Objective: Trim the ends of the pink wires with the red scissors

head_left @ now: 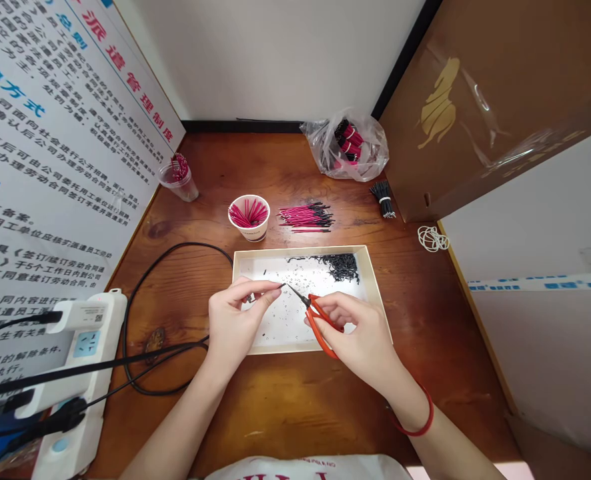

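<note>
From the head view, pinches a short, thin black piece (pixel 283 285) (barely a sliver visible) with left hand (pixel 235 317), fingertips closed tight, over the tray (pixel 375 287), nearer its left edge; with right hand (pixel 363 332), grips orange-handled snips (pixel 309 307) in curled fingers.

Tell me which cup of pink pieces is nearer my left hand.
The white paper cup, beside the loose pink-and-black pieces. The other cup, clear plastic, is farther from your left hand, beside the printed panel.

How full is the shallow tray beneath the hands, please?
Partly filled: the shallow tray has black pieces heaped in its far right corner, scattered bits elsewhere.
</note>
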The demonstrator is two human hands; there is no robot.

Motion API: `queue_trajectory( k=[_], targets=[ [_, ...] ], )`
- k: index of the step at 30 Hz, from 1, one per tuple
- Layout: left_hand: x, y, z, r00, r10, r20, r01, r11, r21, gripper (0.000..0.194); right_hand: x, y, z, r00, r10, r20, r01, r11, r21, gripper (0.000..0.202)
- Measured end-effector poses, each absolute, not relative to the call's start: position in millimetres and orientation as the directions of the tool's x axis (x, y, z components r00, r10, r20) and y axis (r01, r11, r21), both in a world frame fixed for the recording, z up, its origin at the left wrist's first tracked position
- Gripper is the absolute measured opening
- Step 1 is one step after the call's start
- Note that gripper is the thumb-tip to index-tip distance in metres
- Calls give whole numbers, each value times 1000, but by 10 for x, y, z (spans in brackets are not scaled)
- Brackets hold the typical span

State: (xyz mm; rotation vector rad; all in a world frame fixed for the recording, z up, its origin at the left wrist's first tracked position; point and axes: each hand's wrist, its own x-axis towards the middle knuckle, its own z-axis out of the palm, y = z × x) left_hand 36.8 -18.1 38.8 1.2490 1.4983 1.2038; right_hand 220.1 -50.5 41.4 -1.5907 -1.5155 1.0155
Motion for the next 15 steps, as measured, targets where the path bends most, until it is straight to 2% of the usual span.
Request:
queue_trajectory(
  k=[5,15],
  targets=[
    [367,-186,391,-162,987,-21,200,53,978,11,2165,-489,455,-1,999,-36,484,-31,-874,3],
    [366,-184,390,-165,986,-8,215,44,976,10,2161,-492,429,-2,994,-106,427,-95,-899,5]
  ],
)
